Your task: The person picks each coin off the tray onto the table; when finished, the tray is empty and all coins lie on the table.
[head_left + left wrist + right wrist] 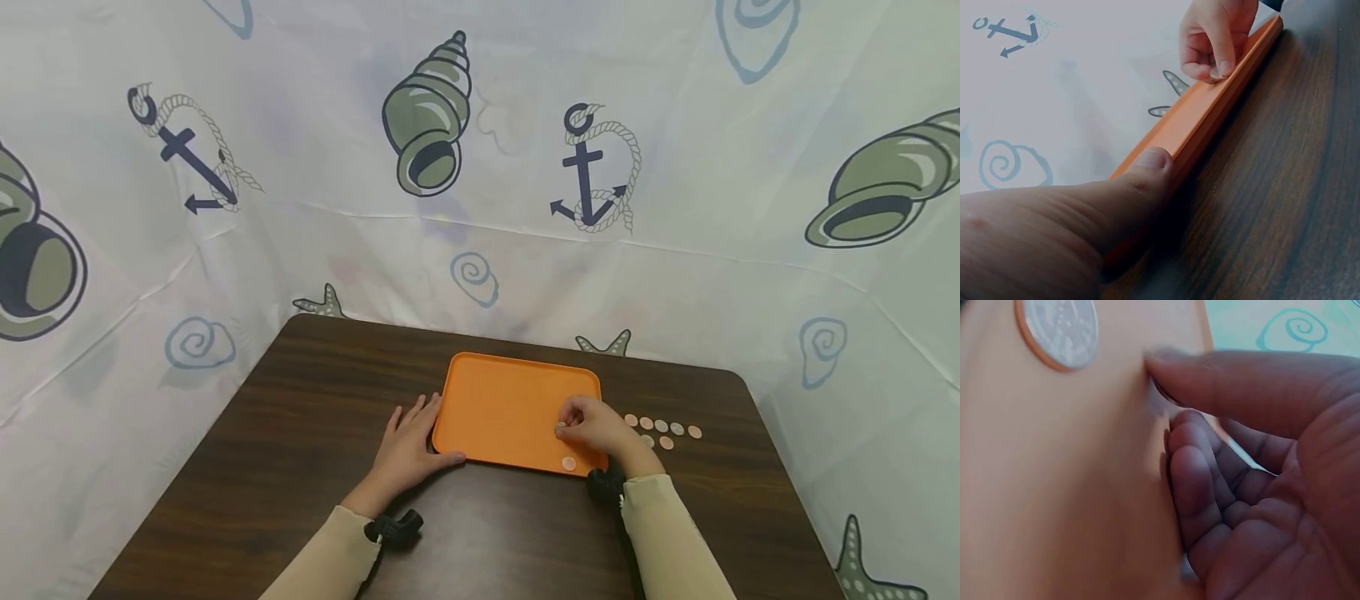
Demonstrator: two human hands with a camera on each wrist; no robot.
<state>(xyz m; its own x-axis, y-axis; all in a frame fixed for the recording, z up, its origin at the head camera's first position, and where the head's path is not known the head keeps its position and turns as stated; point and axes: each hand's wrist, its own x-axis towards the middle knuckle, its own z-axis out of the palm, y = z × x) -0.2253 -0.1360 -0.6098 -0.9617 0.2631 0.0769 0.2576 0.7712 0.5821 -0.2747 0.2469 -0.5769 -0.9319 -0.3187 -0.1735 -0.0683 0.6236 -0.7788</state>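
Fingers (573,414) curled over tray (502,400)

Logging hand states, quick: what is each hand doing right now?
Left hand: open, flat on the table, thumb against the tray edge.
Right hand: fingers curled, pinching a coin over the tray.

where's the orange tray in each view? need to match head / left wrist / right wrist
Head: orange tray at table centre, between the two hands.
Left wrist: its near edge runs as a diagonal bar from lower left to upper right, with the left hand's thumb pressed on it.
Right wrist: its floor fills the left half, a coin at top.
Shared landmark: the right hand, fingers curled on the tray, seen in all three.
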